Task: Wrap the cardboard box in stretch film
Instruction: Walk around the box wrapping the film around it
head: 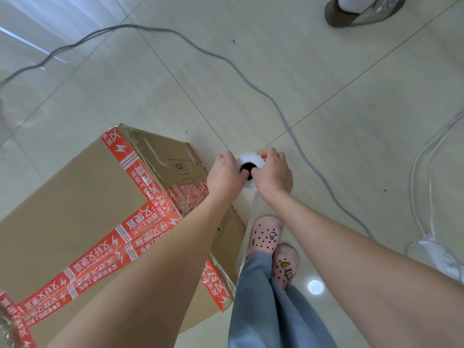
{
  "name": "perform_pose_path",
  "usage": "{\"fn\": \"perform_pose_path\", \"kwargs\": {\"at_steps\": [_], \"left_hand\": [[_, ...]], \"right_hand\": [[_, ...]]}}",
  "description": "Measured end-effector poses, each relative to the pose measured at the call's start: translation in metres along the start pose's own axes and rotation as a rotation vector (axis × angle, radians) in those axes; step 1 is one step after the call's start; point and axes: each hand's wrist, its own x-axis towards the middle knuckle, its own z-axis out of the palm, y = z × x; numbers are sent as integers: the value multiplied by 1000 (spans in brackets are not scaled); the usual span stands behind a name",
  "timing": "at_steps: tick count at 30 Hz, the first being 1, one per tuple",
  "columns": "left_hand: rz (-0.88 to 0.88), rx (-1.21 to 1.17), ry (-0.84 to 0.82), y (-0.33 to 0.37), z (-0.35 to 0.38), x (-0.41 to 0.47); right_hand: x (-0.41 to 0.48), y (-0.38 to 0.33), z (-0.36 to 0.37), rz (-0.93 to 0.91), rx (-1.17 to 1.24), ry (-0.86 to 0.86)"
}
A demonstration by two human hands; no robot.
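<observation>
A brown cardboard box (75, 209) with red printed tape stands on the tiled floor at the lower left. Shiny stretch film covers its right side face and corners. To the right of the box's far corner, a roll of stretch film (247, 160) stands upright, seen end-on with its white rim and dark core. My left hand (223, 177) grips the roll's left side and my right hand (272, 172) grips its right side. A clear sheet of film hangs down from the roll toward the box's near right corner.
A grey cable (283, 114) snakes across the floor beyond the roll. White cables and a power strip (437, 257) lie at the right edge. My feet in pink clogs (266, 234) stand beside the box. Another person's shoe (351, 11) is at the top right.
</observation>
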Motion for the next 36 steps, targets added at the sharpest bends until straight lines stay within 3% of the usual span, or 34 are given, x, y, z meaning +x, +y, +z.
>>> {"fn": "perform_pose_path", "kwargs": {"at_steps": [4, 6, 9, 15, 29, 36], "left_hand": [[213, 111, -13, 13, -3, 15], [237, 145, -27, 17, -8, 25], [171, 109, -37, 14, -15, 36], [-84, -118, -9, -10, -29, 43], [-273, -222, 106, -64, -81, 85], [-296, -201, 89, -66, -89, 92]], "right_hand": [[6, -5, -7, -54, -57, 30], [12, -7, -11, -128, -84, 24], [21, -15, -12, -219, -104, -4], [24, -43, -6, -24, -98, -128], [54, -131, 28, -299, -219, -172], [58, -140, 31, -89, -64, -329]]}}
